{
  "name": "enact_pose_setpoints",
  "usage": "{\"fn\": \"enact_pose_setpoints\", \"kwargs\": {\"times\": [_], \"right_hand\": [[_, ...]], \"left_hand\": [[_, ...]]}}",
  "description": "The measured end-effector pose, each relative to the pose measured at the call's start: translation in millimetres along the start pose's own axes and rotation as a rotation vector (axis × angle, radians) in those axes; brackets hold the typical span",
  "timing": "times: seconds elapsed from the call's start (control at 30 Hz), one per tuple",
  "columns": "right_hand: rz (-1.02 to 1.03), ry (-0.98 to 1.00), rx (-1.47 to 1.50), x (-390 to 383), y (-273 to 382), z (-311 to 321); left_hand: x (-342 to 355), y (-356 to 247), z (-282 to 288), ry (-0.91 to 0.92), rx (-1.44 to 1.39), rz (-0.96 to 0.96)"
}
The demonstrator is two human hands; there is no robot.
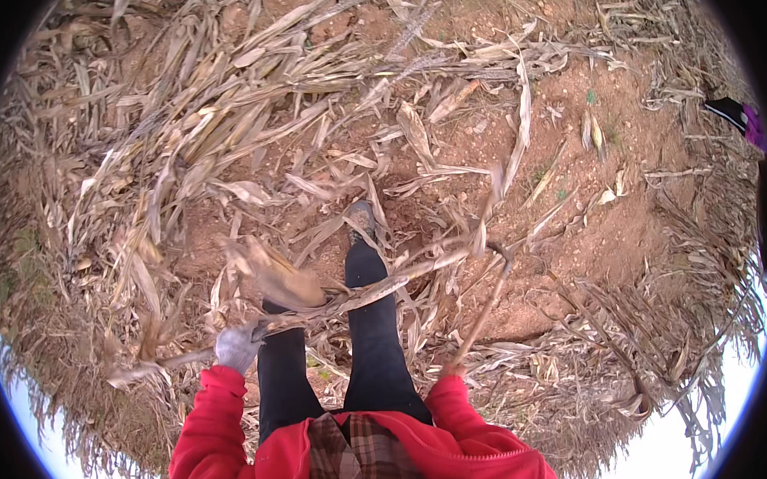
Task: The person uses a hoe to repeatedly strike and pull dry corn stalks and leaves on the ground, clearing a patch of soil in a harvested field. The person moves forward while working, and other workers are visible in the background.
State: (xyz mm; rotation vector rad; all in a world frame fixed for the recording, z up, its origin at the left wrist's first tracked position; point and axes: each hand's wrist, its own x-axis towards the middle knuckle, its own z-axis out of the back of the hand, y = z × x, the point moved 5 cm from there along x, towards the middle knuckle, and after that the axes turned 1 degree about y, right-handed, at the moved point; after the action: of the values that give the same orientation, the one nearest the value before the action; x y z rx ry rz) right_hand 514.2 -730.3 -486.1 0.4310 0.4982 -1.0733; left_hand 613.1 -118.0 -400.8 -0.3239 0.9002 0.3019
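Stalk (370, 293), grasped in the gloved left hand (237, 347), the nearer one, slants up and rightward across dark trousers (378, 351), a blurred ear (287, 282) (hard to make out) beside it; the right hand (452, 370), partly hidden by its red sleeve (456, 406), clasps a wooden-handled tool (483, 315), bent head near the stalk's upper end, contact unclear

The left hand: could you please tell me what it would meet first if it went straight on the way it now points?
Beyond the dry stalk in its grip, the left hand would probably meet the blurred tan husk first, though its depth is hard to judge.
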Motion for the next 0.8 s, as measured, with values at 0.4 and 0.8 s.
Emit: {"fn": "enact_pose_setpoints", "kwargs": {"times": [0.4, 0.8], "right_hand": [[0.164, 0.075, -0.062, -11, 294, -6], [1.02, 0.439, -0.317, -203, 483, -185]], "left_hand": [[-58, 13, 63, -0.006, 0.224, 0.006], [-176, 99, 87, -0.364, 0.26, 0.068]]}}
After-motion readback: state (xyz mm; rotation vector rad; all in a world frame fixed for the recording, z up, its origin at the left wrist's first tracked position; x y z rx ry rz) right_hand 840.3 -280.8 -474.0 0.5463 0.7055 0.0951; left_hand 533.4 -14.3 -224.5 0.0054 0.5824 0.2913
